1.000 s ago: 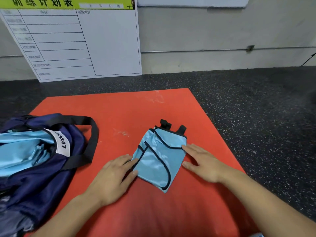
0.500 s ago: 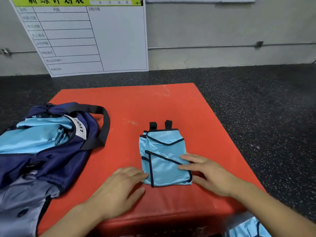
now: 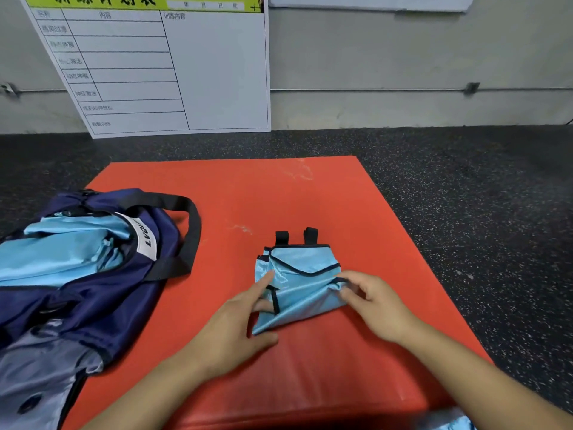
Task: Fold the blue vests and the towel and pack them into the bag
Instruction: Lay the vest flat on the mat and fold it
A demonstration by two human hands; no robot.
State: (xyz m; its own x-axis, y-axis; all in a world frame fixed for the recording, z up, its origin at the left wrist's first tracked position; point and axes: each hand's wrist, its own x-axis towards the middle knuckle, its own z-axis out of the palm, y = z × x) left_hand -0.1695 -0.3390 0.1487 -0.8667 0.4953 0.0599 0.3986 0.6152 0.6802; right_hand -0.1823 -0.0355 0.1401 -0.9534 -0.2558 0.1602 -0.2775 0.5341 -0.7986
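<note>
Toward the near right part of the red mat (image 3: 279, 193), a folded blue vest (image 3: 299, 280) lies as a compact packet. Its long axis runs from the near edge to the far edge, tilted slightly left at the near end. Two black tabs (image 3: 296, 237) stick out of its far end and point at the far edge and the wall. Black piping crosses the top layer in a shallow V.

Left hand (image 3: 238, 330): fingers bent round the vest's near left corner, thumb underneath at the near edge, forefinger stretched along the top of the left side; the near corner is lifted a little off the mat. Right hand (image 3: 376, 305): fingers curled, fingertips pinching the cloth at the vest's right edge, where the fabric bunches into a fold. Both forearms enter from the near edge.

Along the left edge of the mat lies a navy bag (image 3: 93, 290), mouth open and facing up, partly overhanging the mat onto the dark speckled floor (image 3: 465, 212). More light blue cloth (image 3: 62, 252) fills its opening. A black strap (image 3: 186, 237) loops out over the mat toward the vest, well apart from it. A white label with dark letters sits at the bag's rim.

Beyond the far edge, a whiteboard (image 3: 173, 66) with a ruled table leans against the grey wall. A scrap of blue cloth (image 3: 449, 423) shows past the near right corner.
</note>
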